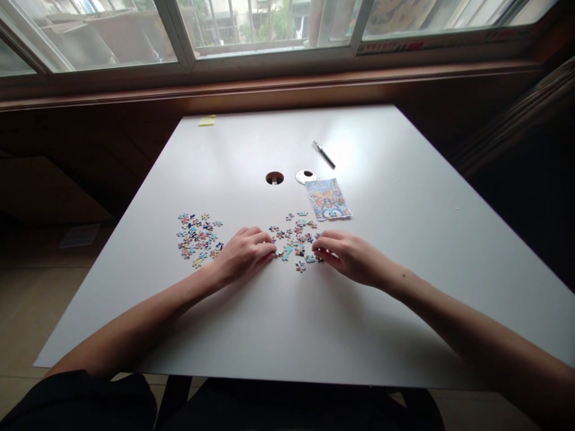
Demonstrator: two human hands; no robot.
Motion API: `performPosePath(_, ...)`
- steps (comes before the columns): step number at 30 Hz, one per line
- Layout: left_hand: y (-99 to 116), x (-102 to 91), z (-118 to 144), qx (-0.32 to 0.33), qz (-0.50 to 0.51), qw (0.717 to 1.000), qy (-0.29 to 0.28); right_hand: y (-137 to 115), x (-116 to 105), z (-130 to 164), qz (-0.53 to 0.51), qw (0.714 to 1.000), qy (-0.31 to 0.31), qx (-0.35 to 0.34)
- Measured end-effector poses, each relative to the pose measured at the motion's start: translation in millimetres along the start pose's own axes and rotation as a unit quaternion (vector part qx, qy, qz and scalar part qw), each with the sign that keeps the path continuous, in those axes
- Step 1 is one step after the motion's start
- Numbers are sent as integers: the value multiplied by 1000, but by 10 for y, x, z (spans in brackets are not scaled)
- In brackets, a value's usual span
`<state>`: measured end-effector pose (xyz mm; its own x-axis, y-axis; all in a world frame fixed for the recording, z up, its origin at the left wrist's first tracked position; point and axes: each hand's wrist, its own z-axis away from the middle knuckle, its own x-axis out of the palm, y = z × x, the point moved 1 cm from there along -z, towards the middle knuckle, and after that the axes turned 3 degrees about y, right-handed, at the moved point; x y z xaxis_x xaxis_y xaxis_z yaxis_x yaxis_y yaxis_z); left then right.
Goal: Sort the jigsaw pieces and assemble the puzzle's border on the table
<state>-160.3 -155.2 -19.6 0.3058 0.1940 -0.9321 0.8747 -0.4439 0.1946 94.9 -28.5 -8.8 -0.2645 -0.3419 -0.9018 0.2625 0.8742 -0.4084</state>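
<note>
My left hand rests on the surface with its fingers curled together, tips touching a puzzle piece at the edge of the small loose pieces; whether it truly pinches one, I cannot tell. My right hand sits just across that scatter, fingers drawn together over pieces at its own edge.

I judge the risk to be a sweep: either wrist dragging sideways could push these pieces into one another or off toward me.

Beyond my left hand lies a second, denser heap of pieces, near enough to get mixed in. Past my right hand lies the picture card; its printing is too small to read. Farther off are a pen, a round cap beside a cable hole, and a yellow note.
</note>
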Motion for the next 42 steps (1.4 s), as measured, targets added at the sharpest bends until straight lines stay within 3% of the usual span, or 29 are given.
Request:
performPosePath(3, -71, -15, -27, -1, -1, 1000, 19, -46, 86, 33, -9, 998, 14, -55)
performPosePath(7, 17, -54, 28, 16, -37, 996, 74, -45, 211, 55, 9, 997, 48, -56)
performPosePath(12, 219, -44, 268, 89, -34, 995, 25, -26, 267, -39, 12, 995, 74, -72)
performPosePath(14, 237, -26, 350, 49, -11, 998, 24, -12, 267, -77, -1, 994, 81, -76)
performPosePath(17, 241, 21, 395, -71, -25, 997, 20, 17, 254, -72, -7, 992, 109, -63)
performPosePath(19, 267, 86, 350, -131, -41, 991, -8, 39, 246, -33, 17, 992, 122, -39)
performPosePath(22, 326, 238, 144, -167, -32, 985, -39, 68, 245, 21, 50, 991, 120, -14)
performPosePath(28, 233, 476, -401, -151, -18, 987, -57, 112, 202, 43, 40, 992, 122, -15)
performPosePath(36, -309, 377, -586, -191, -54, 977, -74, 208, 203, -2, 75, 992, 94, -23)
performPosePath(39, -292, 304, -550, -162, -55, 984, -48, 200, 202, -64, 76, 992, 94, -27)
performPosePath(42, -114, 234, -396, -83, -43, 995, -26, 189, 184, -95, 74, 992, 91, -39)
